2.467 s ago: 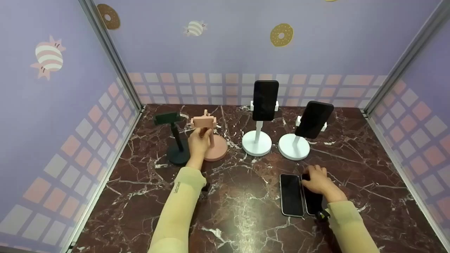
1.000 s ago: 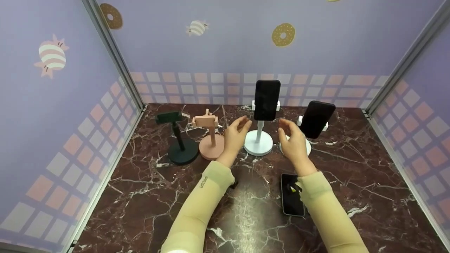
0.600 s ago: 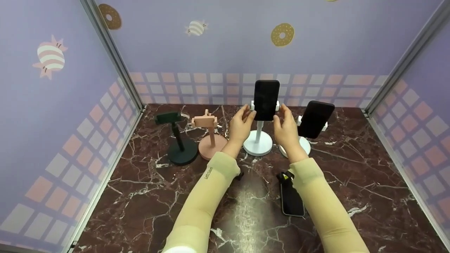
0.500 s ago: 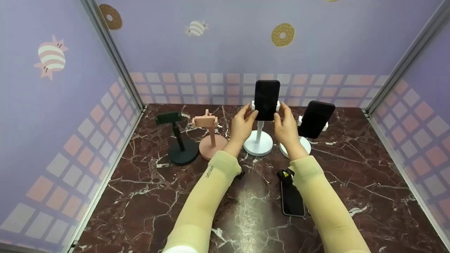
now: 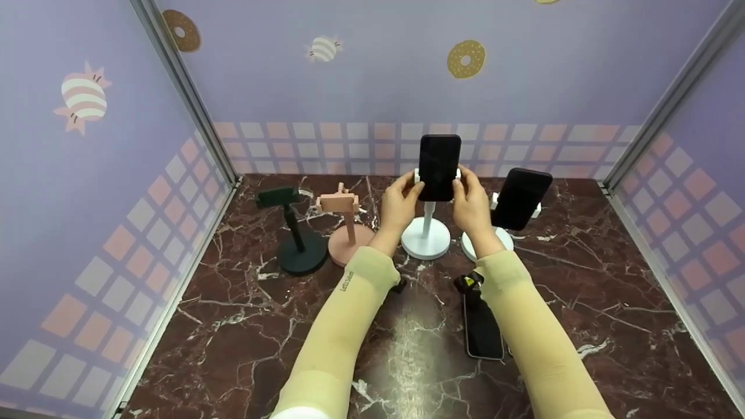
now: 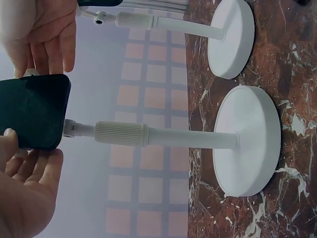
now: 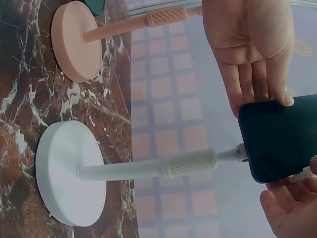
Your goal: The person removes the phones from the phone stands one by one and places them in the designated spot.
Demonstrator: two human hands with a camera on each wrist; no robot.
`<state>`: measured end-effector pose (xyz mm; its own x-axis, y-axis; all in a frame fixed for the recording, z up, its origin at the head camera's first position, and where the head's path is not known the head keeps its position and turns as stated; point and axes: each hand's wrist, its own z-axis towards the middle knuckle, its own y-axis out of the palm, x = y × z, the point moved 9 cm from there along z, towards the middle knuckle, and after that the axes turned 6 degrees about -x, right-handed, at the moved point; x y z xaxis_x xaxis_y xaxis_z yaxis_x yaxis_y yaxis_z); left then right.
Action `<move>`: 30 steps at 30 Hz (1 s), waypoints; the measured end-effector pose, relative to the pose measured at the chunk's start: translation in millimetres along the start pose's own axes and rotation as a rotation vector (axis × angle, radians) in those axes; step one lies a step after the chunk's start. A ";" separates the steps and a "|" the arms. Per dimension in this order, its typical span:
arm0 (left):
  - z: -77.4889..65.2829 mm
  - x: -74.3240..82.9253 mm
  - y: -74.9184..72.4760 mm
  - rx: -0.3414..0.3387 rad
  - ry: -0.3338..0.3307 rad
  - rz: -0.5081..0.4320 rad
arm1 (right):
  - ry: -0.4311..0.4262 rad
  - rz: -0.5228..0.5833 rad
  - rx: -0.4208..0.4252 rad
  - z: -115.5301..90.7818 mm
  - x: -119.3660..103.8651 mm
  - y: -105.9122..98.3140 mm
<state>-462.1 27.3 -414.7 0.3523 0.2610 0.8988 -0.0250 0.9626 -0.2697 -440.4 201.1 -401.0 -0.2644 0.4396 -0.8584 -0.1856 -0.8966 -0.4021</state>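
A black smartphone (image 5: pixel 440 167) stands upright in the clamp of a white phone stand (image 5: pixel 426 240). My left hand (image 5: pixel 398 208) holds its left edge, thumb at the front and fingers behind. On the opposite edge my right hand (image 5: pixel 472 208) grips in the same way. The left wrist view has the phone (image 6: pixel 32 111) between both hands, above the stand's ribbed collar (image 6: pixel 121 134). In the right wrist view a thumb touches the edge of the phone (image 7: pixel 280 136). Parts of the clamp are hidden behind the phone and fingers.
To the right, another black phone (image 5: pixel 522 199) sits tilted in a second white stand (image 5: pixel 505 237). A pink stand (image 5: pixel 350 244) and a dark green stand (image 5: pixel 302 253) are at left, without phones. A phone (image 5: pixel 483 331) lies flat near my right forearm, which partly hides another beside it.
My left hand has left the pink stand and my right hand the phones lying on the table. Both have come to the upright phone and closed on its sides.
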 end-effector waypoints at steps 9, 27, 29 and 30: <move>-1.5 2.6 -4.7 0.023 0.038 -0.081 | -0.019 0.050 0.064 -2.2 -2.9 -1.7; -20.2 8.8 -14.0 0.034 0.049 -0.121 | -0.046 0.174 0.055 -17.3 -8.7 -0.9; -25.2 10.8 -15.6 0.033 0.054 -0.124 | -0.049 0.188 0.046 -22.0 -10.5 -1.2; -27.9 11.8 -16.1 0.031 0.057 -0.130 | -0.050 0.192 0.043 -24.8 -11.6 -1.5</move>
<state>-431.4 12.8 -409.4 0.4072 0.1301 0.9040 -0.0044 0.9901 -0.1405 -413.6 196.0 -398.3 -0.3449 0.2641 -0.9007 -0.1672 -0.9615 -0.2179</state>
